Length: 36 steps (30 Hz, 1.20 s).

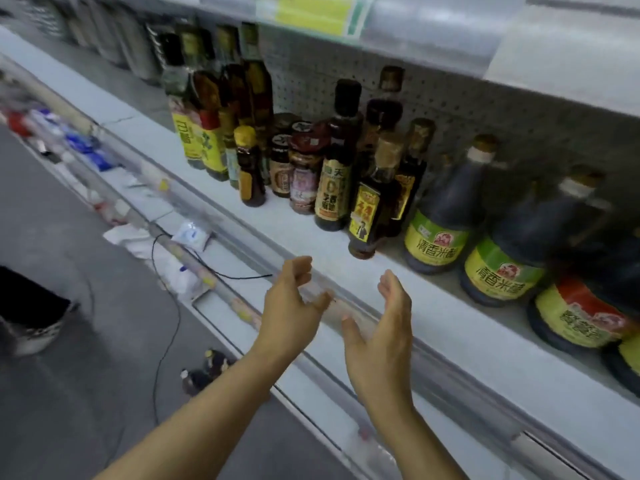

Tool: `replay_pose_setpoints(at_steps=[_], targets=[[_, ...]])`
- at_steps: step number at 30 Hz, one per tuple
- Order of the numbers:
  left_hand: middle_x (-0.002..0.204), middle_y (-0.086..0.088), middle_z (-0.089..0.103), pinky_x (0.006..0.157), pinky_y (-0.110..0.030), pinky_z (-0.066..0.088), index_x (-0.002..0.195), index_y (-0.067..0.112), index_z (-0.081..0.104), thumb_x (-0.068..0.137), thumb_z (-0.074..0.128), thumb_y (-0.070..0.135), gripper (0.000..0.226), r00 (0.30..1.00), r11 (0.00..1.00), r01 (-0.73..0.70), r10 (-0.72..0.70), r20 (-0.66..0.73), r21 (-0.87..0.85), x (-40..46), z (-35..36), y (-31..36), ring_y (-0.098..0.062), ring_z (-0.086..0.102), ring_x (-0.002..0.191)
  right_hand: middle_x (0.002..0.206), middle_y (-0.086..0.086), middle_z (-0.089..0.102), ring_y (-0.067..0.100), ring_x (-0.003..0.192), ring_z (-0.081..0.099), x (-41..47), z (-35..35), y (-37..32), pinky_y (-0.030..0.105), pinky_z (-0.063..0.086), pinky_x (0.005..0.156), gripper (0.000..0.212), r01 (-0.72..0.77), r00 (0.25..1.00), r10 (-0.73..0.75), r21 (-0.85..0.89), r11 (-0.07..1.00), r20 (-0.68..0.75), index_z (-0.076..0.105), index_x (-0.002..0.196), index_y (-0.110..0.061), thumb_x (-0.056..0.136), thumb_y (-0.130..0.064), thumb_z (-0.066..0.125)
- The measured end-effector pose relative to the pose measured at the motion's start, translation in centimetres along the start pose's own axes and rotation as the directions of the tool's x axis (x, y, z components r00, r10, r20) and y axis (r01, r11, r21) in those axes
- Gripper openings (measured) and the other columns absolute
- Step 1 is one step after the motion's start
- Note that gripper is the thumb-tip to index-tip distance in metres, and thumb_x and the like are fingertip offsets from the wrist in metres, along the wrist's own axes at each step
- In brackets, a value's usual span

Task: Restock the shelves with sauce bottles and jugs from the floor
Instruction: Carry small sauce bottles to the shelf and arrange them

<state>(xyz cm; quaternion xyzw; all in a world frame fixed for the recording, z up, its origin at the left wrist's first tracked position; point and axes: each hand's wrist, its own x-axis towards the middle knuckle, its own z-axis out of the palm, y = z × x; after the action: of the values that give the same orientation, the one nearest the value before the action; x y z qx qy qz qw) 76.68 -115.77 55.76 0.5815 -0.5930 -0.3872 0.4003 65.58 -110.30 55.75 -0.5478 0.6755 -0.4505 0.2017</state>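
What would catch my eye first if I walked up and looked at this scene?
Two bare hands, left hand and right hand, hover empty with fingers loosely spread before the shelf edge. Behind them dark sauce bottles crowd the shelf, with big green-labelled jugs to the right. A few bottles wait on the floor below.

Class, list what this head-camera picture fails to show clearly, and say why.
- Bottles on the floor: small, partly behind the left forearm; count unclear.
- Jugs at the right: cut off by the frame edge.
- Far shelf goods: motion-blurred.
- Upper shelf label: blurred, unreadable.
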Motion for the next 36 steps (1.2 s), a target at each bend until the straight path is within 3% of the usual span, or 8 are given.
replay_pose_setpoints(at_steps=[3,6,11,16,20,29,36], targets=[[0.121,0.013,0.049,0.093,-0.027,0.043,0.127,0.023,0.045,0.085,0.068,0.023,0.047,0.994,0.997,0.082,-0.082,-0.075,-0.009,-1.2,-2.9,-2.0,-0.004,0.048,0.113,0.148,-0.003,0.033,0.007,0.134,0.031,-1.4,2.5,-0.6,-0.006,0.019,0.092,0.072,0.041,0.996,-0.042,0.025,0.999,0.079,0.027,0.144,-0.02,0.084,-0.008,0.065],[0.122,0.01,0.051,0.095,-0.033,0.046,0.127,0.023,0.045,0.085,0.068,0.021,0.048,0.971,0.98,0.196,-0.2,-0.132,-0.043,-2.5,-5.8,-4.9,-0.008,0.05,0.113,0.147,-0.001,0.034,0.011,0.134,0.032,-2.9,5.5,-0.8,-0.008,0.014,0.092,0.069,0.046,0.98,-0.048,0.014,0.999,0.194,0.028,0.143,-0.016,0.084,-0.012,0.065],[0.119,0.009,0.051,0.095,-0.037,0.048,0.128,0.021,0.046,0.086,0.067,0.02,0.047,0.905,0.927,0.371,-0.375,-0.201,-0.062,-5.3,-10.7,-10.5,-0.009,0.05,0.109,0.141,0.001,0.035,0.014,0.131,0.035,-6.1,11.1,-0.1,0.006,0.022,0.094,0.068,0.04,0.917,-0.022,-0.036,0.999,0.398,0.03,0.141,-0.015,0.083,-0.011,0.065],[0.105,0.008,0.054,0.083,-0.026,0.042,0.114,0.021,0.05,0.086,0.067,0.017,0.034,0.821,0.86,0.503,-0.508,-0.261,-0.092,-8.6,-14.6,-16.4,-0.014,0.054,0.103,0.142,0.003,0.034,0.017,0.132,0.034,-9.7,16.4,1.4,0.013,0.025,0.096,0.068,0.018,0.825,0.059,-0.13,0.991,0.563,0.028,0.142,-0.014,0.085,-0.017,0.066],[0.114,0.005,0.054,0.085,-0.025,0.041,0.124,0.014,0.05,0.085,0.067,0.015,0.042,0.749,0.803,0.583,-0.591,-0.298,-0.125,-10.5,-16.3,-20.8,-0.011,0.051,0.103,0.141,0.003,0.032,0.018,0.131,0.037,-11.9,19.9,3.2,0.024,0.033,0.101,0.068,0.013,0.758,0.114,-0.191,0.982,0.642,0.028,0.142,-0.015,0.085,-0.021,0.066],[0.125,0.002,0.054,0.089,-0.027,0.045,0.128,0.018,0.047,0.085,0.067,0.02,0.047,0.628,0.693,0.693,-0.715,-0.306,-0.198,-10.6,-13.7,-29.0,-0.011,0.052,0.107,0.143,0.005,0.032,0.02,0.13,0.039,-9.8,26.7,9.5,0.023,0.034,0.098,0.068,0.057,0.683,0.148,-0.254,0.966,0.715,0.029,0.142,-0.013,0.085,-0.018,0.067],[0.127,0.003,0.051,0.087,-0.025,0.043,0.13,0.017,0.044,0.086,0.067,0.019,0.05,0.558,0.626,0.743,-0.774,-0.299,-0.235,-7.1,-7.5,-36.2,-0.008,0.048,0.105,0.147,0.007,0.029,0.022,0.131,0.038,-6.2,32.9,18.5,0.026,0.035,0.1,0.07,0.106,0.576,0.203,-0.318,0.942,0.792,0.026,0.144,-0.013,0.086,-0.017,0.065]])
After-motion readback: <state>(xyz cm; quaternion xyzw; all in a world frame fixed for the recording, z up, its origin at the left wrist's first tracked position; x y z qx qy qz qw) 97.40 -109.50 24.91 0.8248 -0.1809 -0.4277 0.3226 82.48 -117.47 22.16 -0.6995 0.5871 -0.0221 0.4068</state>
